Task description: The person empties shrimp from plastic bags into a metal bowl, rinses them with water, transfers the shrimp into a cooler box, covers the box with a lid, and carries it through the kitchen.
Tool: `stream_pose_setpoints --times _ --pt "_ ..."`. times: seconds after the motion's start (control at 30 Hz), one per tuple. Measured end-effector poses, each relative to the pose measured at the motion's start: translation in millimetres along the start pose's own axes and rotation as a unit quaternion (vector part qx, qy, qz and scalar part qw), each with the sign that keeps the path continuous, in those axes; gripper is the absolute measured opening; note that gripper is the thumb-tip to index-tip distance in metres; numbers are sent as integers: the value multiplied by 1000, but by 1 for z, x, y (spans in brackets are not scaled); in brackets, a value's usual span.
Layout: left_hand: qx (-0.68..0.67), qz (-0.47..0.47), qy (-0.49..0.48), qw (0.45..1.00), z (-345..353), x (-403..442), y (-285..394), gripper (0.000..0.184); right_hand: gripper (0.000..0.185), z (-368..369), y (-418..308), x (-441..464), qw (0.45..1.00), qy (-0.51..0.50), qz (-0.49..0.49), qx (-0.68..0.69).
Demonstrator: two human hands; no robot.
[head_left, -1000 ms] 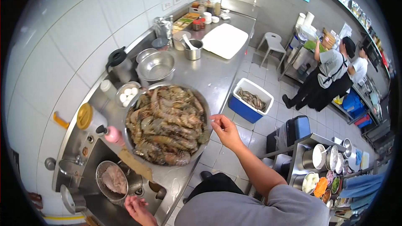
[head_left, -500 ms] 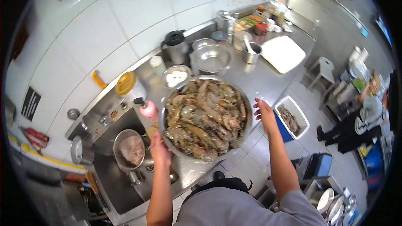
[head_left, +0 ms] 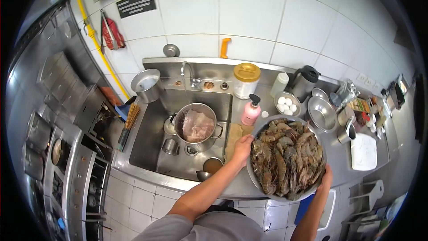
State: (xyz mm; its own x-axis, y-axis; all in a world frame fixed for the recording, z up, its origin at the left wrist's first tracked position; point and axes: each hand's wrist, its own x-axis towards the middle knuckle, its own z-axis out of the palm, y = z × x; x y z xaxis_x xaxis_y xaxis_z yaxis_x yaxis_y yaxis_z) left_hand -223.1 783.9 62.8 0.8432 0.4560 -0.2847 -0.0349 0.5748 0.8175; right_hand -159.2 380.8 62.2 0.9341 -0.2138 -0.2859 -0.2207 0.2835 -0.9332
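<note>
A wide metal bowl (head_left: 253, 176) heaped with large raw shrimp (head_left: 287, 158) is at the counter's front edge. My left hand (head_left: 243, 148) grips its left rim, and my right hand (head_left: 327, 176) holds the right rim, fingers partly hidden by the bowl. Left of the bowl, a pot (head_left: 207, 143) with pale pinkish meat (head_left: 196, 126) sits in the sink (head_left: 151, 151) under the faucet (head_left: 191, 75). A brown cloth or board (head_left: 233, 138) lies between sink and bowl. Behind stand a pink pump bottle (head_left: 251, 112) and a bowl of eggs (head_left: 287, 105).
Along the wall are a gold-lidded tub (head_left: 246, 81), a white bottle (head_left: 280, 84), a dark-topped jug (head_left: 305, 82) and a metal colander (head_left: 322, 114). A white board (head_left: 364, 151) lies at right. A stove (head_left: 76, 174) stands at left, a blue-and-white cooler (head_left: 329, 209) below right.
The view has swung left toward the sink. My left hand has come up to the bowl's left rim, and my right hand has closed on its right rim.
</note>
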Motion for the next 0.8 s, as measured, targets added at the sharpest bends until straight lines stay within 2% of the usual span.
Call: stream_pose_setpoints --times 0.27,0.4,0.53,0.6,0.63,0.67,0.73,0.8 --pt "37 -34 -41 998 -31 -13 32 27 37 29 -21 -82 998 18 -34 44" --pt "24 -35 -87 995 -64 -35 90 31 36 58 -29 -138 994 68 -86 -4" --pt "44 -34 -61 997 -119 -37 136 32 36 116 -20 -189 987 111 -111 -16" --pt "30 -12 -47 998 -158 -30 152 32 34 157 -13 -210 993 81 -84 -2" --pt "32 -13 -51 998 -179 -24 161 32 34 170 -5 -211 998 28 -58 16" --pt "35 7 -39 999 -197 -17 164 30 35 195 -2 -219 993 40 -96 -64" --pt "41 20 -32 998 -238 -7 184 28 36 234 18 -228 997 -48 -60 -20" --pt "93 53 10 994 -271 3 206 28 35 275 39 -231 994 -7 -70 -83"
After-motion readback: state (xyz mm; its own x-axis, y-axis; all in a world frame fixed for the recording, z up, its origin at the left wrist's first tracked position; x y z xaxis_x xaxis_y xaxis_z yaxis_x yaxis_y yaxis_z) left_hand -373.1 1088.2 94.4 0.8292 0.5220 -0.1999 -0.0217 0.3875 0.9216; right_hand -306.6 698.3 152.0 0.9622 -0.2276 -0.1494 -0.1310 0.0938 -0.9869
